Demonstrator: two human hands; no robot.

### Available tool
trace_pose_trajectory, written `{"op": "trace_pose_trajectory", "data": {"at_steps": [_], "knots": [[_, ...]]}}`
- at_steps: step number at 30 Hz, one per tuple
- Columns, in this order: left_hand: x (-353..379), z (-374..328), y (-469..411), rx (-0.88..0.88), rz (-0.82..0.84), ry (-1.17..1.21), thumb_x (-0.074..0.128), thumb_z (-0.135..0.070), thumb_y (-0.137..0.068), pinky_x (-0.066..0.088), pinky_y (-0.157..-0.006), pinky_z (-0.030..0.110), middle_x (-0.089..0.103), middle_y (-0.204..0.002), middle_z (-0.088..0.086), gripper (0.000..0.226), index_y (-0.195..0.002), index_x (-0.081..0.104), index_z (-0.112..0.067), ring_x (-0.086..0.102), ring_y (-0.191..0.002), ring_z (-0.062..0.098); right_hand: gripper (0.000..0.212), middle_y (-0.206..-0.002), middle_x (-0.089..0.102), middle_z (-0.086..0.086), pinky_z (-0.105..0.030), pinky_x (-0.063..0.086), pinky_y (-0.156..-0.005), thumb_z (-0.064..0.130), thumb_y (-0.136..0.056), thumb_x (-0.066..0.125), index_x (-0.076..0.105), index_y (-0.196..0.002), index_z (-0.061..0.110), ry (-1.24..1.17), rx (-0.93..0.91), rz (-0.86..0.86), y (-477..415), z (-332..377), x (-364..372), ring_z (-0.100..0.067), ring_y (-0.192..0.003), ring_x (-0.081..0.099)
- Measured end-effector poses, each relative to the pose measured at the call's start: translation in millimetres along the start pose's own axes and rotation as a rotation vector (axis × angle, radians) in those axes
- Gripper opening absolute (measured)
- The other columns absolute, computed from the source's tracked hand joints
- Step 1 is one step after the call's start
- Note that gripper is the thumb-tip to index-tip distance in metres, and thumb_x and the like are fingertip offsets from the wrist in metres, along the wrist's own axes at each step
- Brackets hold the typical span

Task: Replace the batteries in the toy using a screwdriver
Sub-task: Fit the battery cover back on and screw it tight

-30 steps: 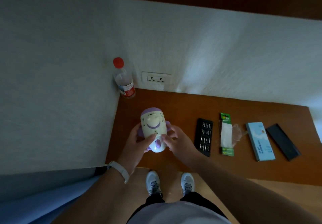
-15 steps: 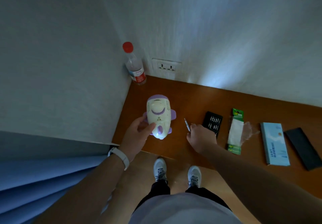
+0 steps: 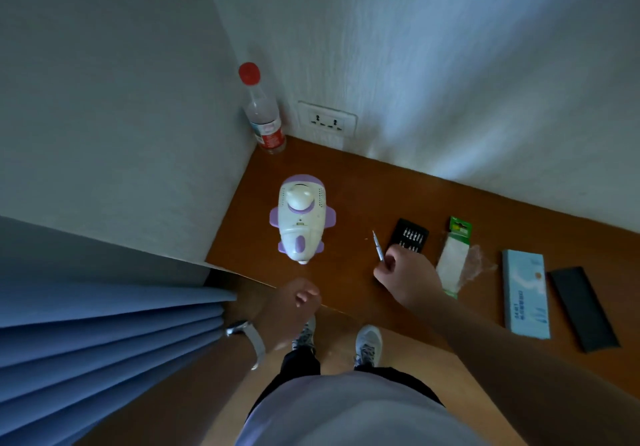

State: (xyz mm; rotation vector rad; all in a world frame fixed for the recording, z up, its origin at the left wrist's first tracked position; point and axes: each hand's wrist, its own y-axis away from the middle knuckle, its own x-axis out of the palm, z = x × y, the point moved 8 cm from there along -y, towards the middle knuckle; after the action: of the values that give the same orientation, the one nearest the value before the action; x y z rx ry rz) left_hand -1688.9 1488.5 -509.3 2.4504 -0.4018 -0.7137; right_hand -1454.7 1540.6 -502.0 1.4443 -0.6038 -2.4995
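Toy (image 3: 300,218), white and purple, is set on surface (image 3: 363,182) and is touched by neither hand. Right grip (image 3: 408,277) is seen right of toy and a bit nearer the person, clenched round screwdriver (image 3: 378,246). The handle is hidden in the fingers and the thin shaft is pointed up and away, tip near toy but apart from it. Left grip (image 3: 289,301) is held just in front of toy, at the surface's near edge, fingers loosely curled, nothing grasped. A pale band (image 3: 256,343) is worn on that wrist. Bit case (image 3: 410,236) is laid right of toy, partly covered by right grip. Battery pack (image 3: 453,255) is laid further right of toy, then blue box (image 3: 525,293), then black slab (image 3: 583,310), furthest right. Bottle (image 3: 263,116) with red cap is stood behind toy, in the wall corner. Socket (image 3: 327,121) is set in the wall behind toy, just right of bottle. Blue curtain (image 3: 104,334) is hung left of toy. Shoes (image 3: 369,343) are seen on the floor in front of toy.
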Motion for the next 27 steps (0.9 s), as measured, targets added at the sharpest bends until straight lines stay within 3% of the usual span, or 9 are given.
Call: {"op": "trace_pose_trajectory", "data": {"at_steps": [2, 5, 7, 12, 17, 21, 27], "knots": [[19, -19, -11, 0.07, 0.02, -0.054, 0.061, -0.02, -0.097, 0.042, -0.067, 0.009, 0.061, -0.09, -0.008, 0.006, -0.101, 0.065, -0.018, 0.057, -0.084, 0.011, 0.024, -0.065, 0.053, -0.003, -0.035, 0.037, -0.052, 0.032, -0.088, 0.06, 0.052, -0.073, 0.015, -0.058, 0.021, -0.002, 7, -10, -8, -0.016, -0.055, 0.046], [36, -46, -37, 0.137, -0.027, -0.118, 0.059, -0.026, -0.098, 0.049, -0.079, 0.026, 0.063, -0.091, -0.01, 0.013, -0.106, 0.065, -0.019, 0.06, -0.089, 0.012, 0.026, -0.066, 0.055, -0.007, -0.034, 0.035, -0.05, 0.031, -0.089, 0.06, 0.052, -0.072, 0.013, -0.119, 0.011, -0.018, 19, -20, -21, -0.018, -0.054, 0.046], [43, -57, -56, 0.131, -0.086, -0.139, 0.059, -0.028, -0.097, 0.05, -0.081, 0.029, 0.062, -0.09, -0.011, 0.015, -0.11, 0.063, -0.021, 0.061, -0.089, 0.012, 0.025, -0.068, 0.058, -0.01, -0.032, 0.034, -0.05, 0.031, -0.09, 0.06, 0.055, -0.075, 0.012, -0.13, -0.001, -0.02, 27, -28, -29, -0.022, -0.055, 0.049], [50, -65, -90, 0.13, -0.165, -0.241, 0.058, -0.03, -0.098, 0.048, -0.074, 0.028, 0.066, -0.098, -0.004, 0.023, -0.118, 0.06, -0.019, 0.063, -0.09, 0.017, 0.019, -0.068, 0.06, -0.006, -0.03, 0.036, -0.052, 0.031, -0.089, 0.061, 0.057, -0.078, 0.016, -0.144, 0.032, -0.023, 42, -51, -44, -0.02, -0.058, 0.053], [54, -71, -107, 0.117, -0.207, -0.361, 0.056, -0.032, -0.099, 0.047, -0.07, 0.029, 0.067, -0.105, -0.002, 0.025, -0.121, 0.059, -0.021, 0.06, -0.086, 0.015, 0.018, -0.07, 0.059, -0.004, -0.041, 0.047, -0.057, 0.03, -0.088, 0.06, 0.057, -0.078, 0.015, -0.128, 0.066, 0.002, 54, -72, -49, -0.022, -0.063, 0.057], [57, -80, -114, 0.086, -0.242, -0.425, 0.055, -0.033, -0.099, 0.051, -0.072, 0.033, 0.063, -0.11, -0.001, 0.021, -0.117, 0.059, -0.023, 0.061, -0.088, 0.02, 0.02, -0.069, 0.056, -0.005, -0.037, 0.042, -0.055, 0.028, -0.088, 0.06, 0.056, -0.076, 0.013, -0.123, 0.053, 0.013, 58, -84, -51, -0.023, -0.063, 0.055], [62, -87, -116, 0.078, -0.283, -0.526, 0.052, -0.03, -0.101, 0.036, -0.064, 0.029, 0.055, -0.109, 0.0, 0.015, -0.106, 0.063, -0.021, 0.051, -0.08, 0.017, 0.017, -0.071, 0.056, -0.001, -0.033, 0.041, -0.055, 0.028, -0.088, 0.061, 0.057, -0.078, 0.015, -0.141, 0.017, 0.027, 60, -97, -55, -0.019, -0.064, 0.053]]}}
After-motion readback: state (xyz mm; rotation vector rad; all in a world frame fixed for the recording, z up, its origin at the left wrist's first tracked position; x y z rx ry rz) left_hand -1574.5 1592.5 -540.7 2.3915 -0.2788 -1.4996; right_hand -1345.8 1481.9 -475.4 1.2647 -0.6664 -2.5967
